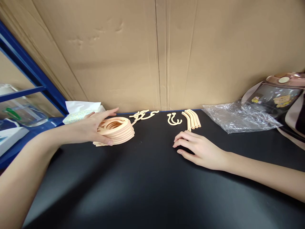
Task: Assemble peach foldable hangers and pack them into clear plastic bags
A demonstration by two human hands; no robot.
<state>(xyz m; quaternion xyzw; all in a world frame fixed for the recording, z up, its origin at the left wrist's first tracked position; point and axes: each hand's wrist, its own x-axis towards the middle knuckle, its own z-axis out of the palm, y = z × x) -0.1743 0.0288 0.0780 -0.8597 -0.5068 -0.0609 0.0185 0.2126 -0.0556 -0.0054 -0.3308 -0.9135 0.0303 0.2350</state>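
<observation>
At the left, my left hand [91, 127] is at a stack of curved beige plastic pieces [122, 132], which look like hanger arms. Its fingers are spread above the far side, and the thumb lies against the near side. My right hand [200, 149] is low over the black table, its fingers loosely bent and apart with nothing visible in them. Just beyond it, several slim curved beige strips [193, 119] lie side by side. Left of these are a few small beige hooks [173, 119]. More beige hooks [143, 115] lie in a loose pile behind the stack.
A tissue pack [79, 111] stands behind my left hand, beside a blue metal frame [45, 87]. A clear plastic bag [238, 117] lies at the back right, near a large drinking bottle [276, 93]. Cardboard [114, 57] walls off the back of the black table [147, 178].
</observation>
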